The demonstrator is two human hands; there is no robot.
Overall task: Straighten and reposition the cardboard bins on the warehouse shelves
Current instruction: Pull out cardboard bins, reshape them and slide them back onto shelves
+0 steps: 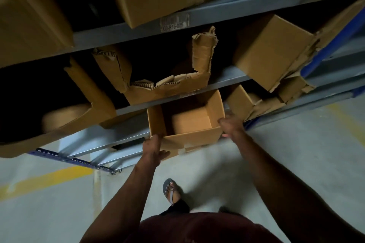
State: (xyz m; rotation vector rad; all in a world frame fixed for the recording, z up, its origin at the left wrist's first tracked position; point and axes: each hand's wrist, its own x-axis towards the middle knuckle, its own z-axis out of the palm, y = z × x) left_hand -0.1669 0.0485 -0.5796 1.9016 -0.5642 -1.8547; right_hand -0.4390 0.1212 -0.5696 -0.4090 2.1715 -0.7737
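I am looking down at grey metal warehouse shelves running slantwise across the view, loaded with torn and closed cardboard boxes. An open-topped cardboard bin is sitting on the lowest shelf, its front edge jutting out over the concrete floor and its body turned slightly askew to the shelf beam. I am bracketing it from the front: my left hand is gripping its near left corner, thumb out along the front face, and my right hand is curling round its near right corner. The bin lies straight ahead between both hands, so I judge an even push inward should square it.
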